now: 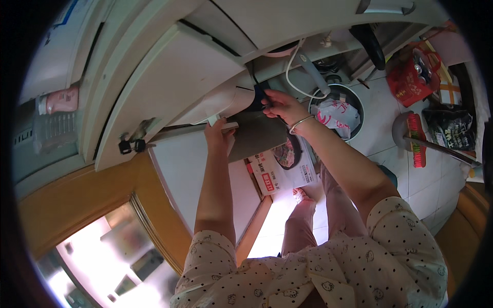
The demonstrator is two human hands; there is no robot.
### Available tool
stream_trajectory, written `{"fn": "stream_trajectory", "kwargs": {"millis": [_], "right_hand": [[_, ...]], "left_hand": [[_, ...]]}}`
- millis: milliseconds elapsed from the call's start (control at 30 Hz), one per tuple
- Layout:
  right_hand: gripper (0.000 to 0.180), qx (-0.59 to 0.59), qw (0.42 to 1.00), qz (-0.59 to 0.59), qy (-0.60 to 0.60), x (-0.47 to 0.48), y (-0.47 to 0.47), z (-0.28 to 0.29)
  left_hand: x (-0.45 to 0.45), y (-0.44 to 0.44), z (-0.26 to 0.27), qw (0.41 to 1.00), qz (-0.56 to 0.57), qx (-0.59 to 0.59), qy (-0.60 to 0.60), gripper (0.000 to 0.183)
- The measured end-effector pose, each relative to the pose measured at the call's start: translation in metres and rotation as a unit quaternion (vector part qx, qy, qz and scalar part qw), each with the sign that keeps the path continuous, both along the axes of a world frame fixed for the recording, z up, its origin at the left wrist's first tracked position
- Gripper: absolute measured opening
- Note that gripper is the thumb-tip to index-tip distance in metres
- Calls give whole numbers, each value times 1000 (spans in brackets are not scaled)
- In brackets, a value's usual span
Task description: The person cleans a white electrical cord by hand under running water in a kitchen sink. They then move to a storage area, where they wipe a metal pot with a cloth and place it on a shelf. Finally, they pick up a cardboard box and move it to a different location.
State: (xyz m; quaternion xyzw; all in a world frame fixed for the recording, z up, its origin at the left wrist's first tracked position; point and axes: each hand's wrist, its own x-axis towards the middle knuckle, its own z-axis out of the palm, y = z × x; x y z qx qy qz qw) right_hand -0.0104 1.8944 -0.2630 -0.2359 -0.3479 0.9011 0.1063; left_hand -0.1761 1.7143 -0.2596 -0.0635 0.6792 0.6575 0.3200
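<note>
My left hand [218,133] is closed around a white plastic piece [231,126] just below a rounded white appliance [215,101]. Whether that piece belongs to the appliance cannot be made out. A black cord [255,75] runs down from the cabinet shelf into the fingers of my right hand [285,108], which pinches it; a metal bangle [301,123] circles that wrist. Between and below my hands is a flat grey-brown panel [256,134]. Under its edge stands a printed cardboard box [287,165] with a food picture and writing.
Right of my hands, a round pot [360,115] holds a plastic bag [337,115]; a white cable [288,73] loops above it. Further right are a red bag [412,79], a red-bristled brush [416,140] and a black package [448,129]. A cabinet door [173,73] stands at upper left.
</note>
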Motion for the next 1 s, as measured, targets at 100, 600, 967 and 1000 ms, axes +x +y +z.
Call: {"fn": "stream_trajectory", "kwargs": {"millis": [100, 600, 967, 1000], "right_hand": [[53, 10, 998, -23, 49, -11, 7, -6], [60, 100, 993, 34, 50, -66, 40, -21], [65, 13, 997, -37, 72, -90, 39, -38], [65, -6, 997, -44, 62, -92, 37, -33]], "left_hand": [[-14, 12, -12, 1000, -1, 1, 3, 27], [-60, 50, -44, 998, -19, -40, 41, 28], [-104, 66, -62, 999, 0, -43, 3, 26], [-106, 66, -61, 999, -1, -50, 2, 27]]}}
